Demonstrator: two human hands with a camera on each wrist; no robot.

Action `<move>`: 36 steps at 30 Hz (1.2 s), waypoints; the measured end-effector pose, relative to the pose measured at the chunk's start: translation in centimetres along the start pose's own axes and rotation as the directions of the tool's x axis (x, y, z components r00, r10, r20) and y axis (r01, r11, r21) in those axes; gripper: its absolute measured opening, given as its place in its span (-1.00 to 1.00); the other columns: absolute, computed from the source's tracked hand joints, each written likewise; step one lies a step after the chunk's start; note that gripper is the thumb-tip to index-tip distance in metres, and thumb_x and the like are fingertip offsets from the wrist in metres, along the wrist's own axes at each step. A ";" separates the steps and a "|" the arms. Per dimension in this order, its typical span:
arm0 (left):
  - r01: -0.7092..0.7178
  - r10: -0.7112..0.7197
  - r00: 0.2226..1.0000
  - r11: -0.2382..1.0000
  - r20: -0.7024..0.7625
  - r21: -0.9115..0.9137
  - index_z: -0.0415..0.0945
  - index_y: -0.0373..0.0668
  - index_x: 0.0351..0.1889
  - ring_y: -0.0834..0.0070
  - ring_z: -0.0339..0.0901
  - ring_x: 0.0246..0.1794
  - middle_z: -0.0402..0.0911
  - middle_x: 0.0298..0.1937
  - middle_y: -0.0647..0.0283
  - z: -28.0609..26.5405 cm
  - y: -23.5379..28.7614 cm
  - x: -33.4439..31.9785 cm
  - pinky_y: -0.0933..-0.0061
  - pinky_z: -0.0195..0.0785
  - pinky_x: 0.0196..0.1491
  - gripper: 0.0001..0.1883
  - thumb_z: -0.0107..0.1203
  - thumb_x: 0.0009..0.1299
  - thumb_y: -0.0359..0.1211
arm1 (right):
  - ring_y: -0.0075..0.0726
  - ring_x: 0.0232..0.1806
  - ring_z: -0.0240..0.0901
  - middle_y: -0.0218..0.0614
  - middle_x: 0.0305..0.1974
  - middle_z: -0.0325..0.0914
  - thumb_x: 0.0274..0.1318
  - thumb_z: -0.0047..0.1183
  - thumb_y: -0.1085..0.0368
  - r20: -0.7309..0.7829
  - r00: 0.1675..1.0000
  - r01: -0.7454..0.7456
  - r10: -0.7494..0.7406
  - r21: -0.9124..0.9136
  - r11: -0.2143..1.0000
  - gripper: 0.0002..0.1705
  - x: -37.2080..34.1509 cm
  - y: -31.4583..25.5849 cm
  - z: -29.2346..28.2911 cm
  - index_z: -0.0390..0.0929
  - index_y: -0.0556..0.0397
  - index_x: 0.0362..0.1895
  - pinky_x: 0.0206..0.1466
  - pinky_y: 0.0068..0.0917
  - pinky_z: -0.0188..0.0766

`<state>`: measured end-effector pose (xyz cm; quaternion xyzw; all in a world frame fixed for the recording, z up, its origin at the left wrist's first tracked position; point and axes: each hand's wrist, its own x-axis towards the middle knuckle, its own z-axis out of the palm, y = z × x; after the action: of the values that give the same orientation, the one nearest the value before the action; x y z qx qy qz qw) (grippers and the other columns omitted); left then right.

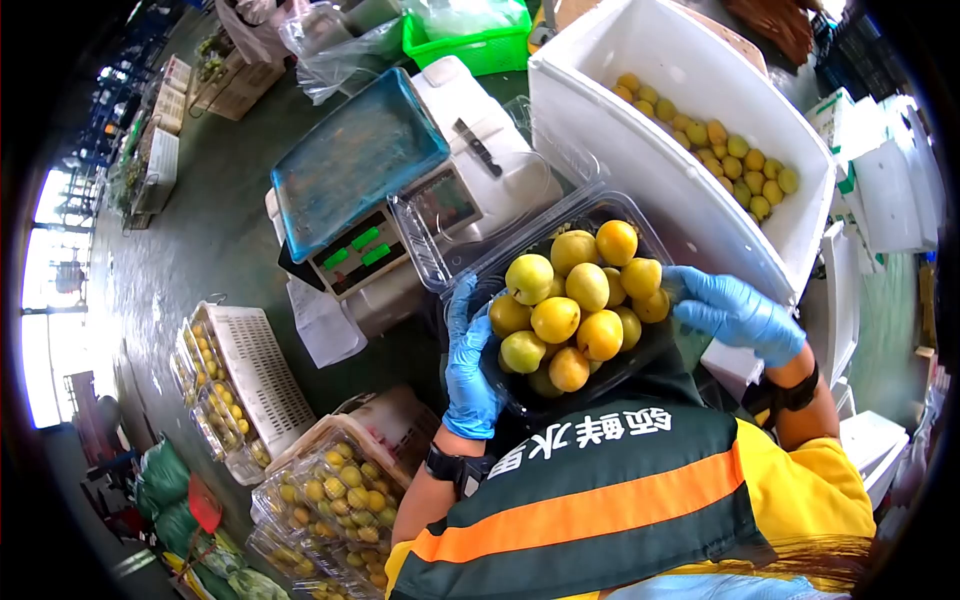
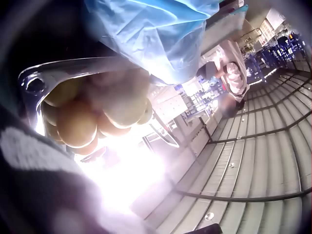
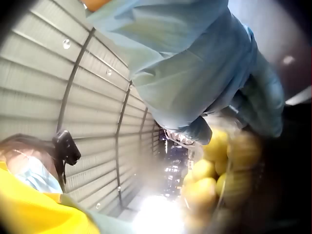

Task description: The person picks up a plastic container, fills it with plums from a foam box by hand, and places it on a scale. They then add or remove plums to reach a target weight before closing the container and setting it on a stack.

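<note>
An open clear plastic clamshell box (image 1: 655, 240) is heaped with round yellow-green fruit (image 1: 555, 320). My left hand (image 1: 468, 370), in a blue glove, holds the box at its left side. On the opposite side my gloved right hand (image 1: 740, 312) grips the box near its upper right corner. The clear lid (image 1: 412, 250) is folded back away from me, overlapping the scale in the head view. In the left wrist view the box's rim (image 2: 83, 62) runs under the glove. In the right wrist view the thumb (image 3: 197, 130) lies beside the fruit. Parts of both hands' fingers are hidden.
A digital scale with a blue tray (image 1: 360, 165) stands ahead on the left. A white foam bin (image 1: 670, 190) with loose fruit is at the right. Packed clamshells (image 1: 330, 490) and a white crate (image 1: 265, 365) stand at lower left. A green basket (image 1: 470, 45) is behind.
</note>
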<state>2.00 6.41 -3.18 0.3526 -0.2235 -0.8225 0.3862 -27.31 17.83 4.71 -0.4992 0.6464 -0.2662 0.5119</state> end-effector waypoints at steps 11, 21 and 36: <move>-0.292 0.296 0.955 0.928 0.022 0.231 0.34 -0.07 0.35 0.30 0.47 0.24 0.48 0.26 0.19 -1.4 17.2 9.2 0.22 0.37 0.28 -0.57 -0.04 0.54 -0.28 | -0.69 -0.50 0.45 -0.44 -0.41 0.55 0.24 0.03 0.32 -0.183 0.977 0.176 -0.108 0.411 0.894 -0.50 17.0 -9.3 2.7 0.44 0.11 0.27 -0.50 -0.70 0.30; -0.456 0.545 0.830 0.537 0.120 0.710 0.48 -0.13 0.24 0.49 0.54 0.00 0.58 0.09 0.25 -15.6 23.5 27.4 0.45 0.43 0.10 -0.59 0.16 0.42 -0.42 | -0.37 -0.41 0.51 -0.34 -0.38 0.60 0.13 -0.05 0.39 -0.250 0.967 0.165 -0.041 0.498 0.852 -0.63 36.6 -6.2 9.3 0.60 0.13 0.03 -0.31 -0.44 0.43; -0.391 0.525 0.767 0.838 -0.368 0.381 0.33 -0.01 0.40 0.27 0.35 0.39 0.43 0.37 0.13 -22.4 23.1 12.0 0.09 0.07 0.40 -0.53 -0.13 0.54 -0.21 | -0.54 -0.14 0.48 -0.36 -0.08 0.56 0.39 -0.07 0.31 -0.475 0.869 0.174 -0.136 0.037 0.984 -0.67 22.2 2.7 -23.1 0.56 0.09 0.14 0.01 -0.58 0.43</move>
<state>24.50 -19.13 -7.90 0.5214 -0.3205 -0.5542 0.5641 -49.23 -5.43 1.34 -0.4493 0.6981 -0.4449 0.3359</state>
